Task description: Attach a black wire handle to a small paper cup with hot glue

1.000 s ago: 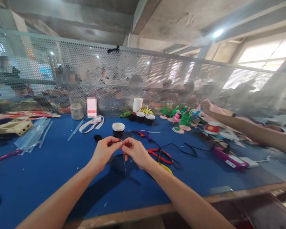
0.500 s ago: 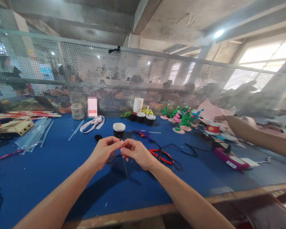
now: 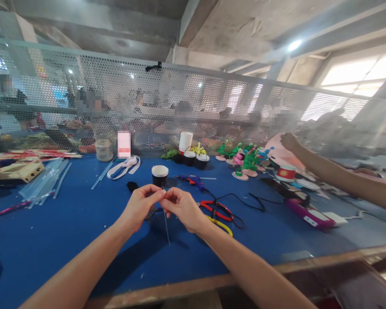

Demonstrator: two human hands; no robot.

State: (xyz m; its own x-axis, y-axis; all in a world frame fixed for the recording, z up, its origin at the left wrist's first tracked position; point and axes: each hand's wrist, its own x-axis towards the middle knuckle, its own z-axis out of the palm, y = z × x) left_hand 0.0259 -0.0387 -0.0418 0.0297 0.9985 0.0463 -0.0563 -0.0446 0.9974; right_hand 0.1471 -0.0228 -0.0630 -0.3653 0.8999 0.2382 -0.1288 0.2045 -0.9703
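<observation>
Over the blue table, my left hand and my right hand meet fingertip to fingertip, both pinched closed. A thin pale strand, thread or fine wire, hangs from between them. Whatever else the fingertips hold is too small to make out. Just beyond them stands a small black cup with a white rim. A black fuzzy piece lies left of the cup. To the right are a glue gun, a red-handled tool and a yellow handle, partly hidden by my right wrist.
Clear glue sticks and a white ribbon lie left. Small black buckets and green figures stand at the back. A cord runs right. Another person's arm reaches in from the right.
My hands stay pinched together almost in place, and the strand still hangs. More of the yellow handle shows. The other person's hand has moved farther back and left, over the pink sheet.
</observation>
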